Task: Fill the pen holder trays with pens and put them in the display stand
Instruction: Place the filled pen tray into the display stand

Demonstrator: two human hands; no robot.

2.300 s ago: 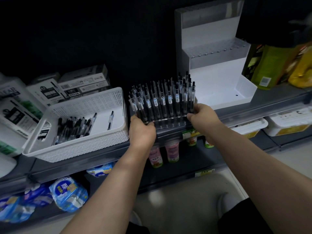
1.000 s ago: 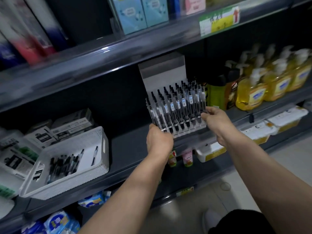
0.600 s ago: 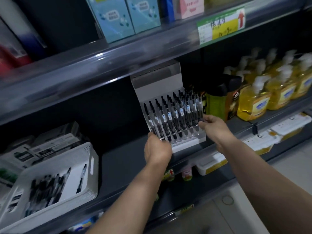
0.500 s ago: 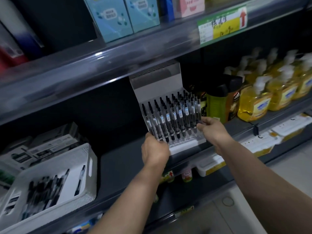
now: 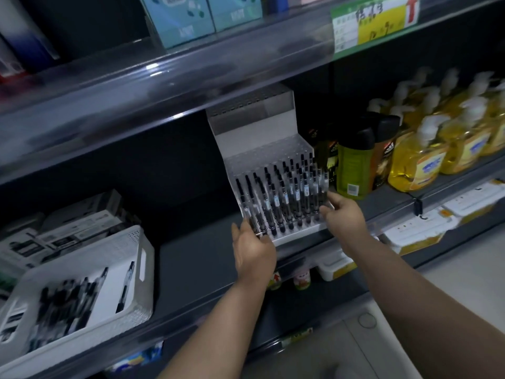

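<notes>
A clear pen holder tray (image 5: 293, 224) packed with several black pens (image 5: 284, 195) sits in the lowest step of the white display stand (image 5: 254, 127) on the middle shelf. My left hand (image 5: 254, 251) reaches to the tray's front left corner, with straight fingers touching it. My right hand (image 5: 345, 212) is at the tray's right end, fingers loosely spread against it. The stand's two upper steps hold no pens. A white basket (image 5: 136, 242) at the left holds several loose pens (image 5: 65, 299).
Green and dark bottles (image 5: 354, 165) stand right beside the stand, with yellow soap pump bottles (image 5: 420, 160) further right. Stationery boxes (image 5: 68, 225) lie behind the basket. The upper shelf edge with a price label (image 5: 374, 23) hangs above the stand.
Both hands lifted the filled tray from the shelf front into the stand's lowest step. The fingers have since loosened from gripping to resting at the tray's ends.
</notes>
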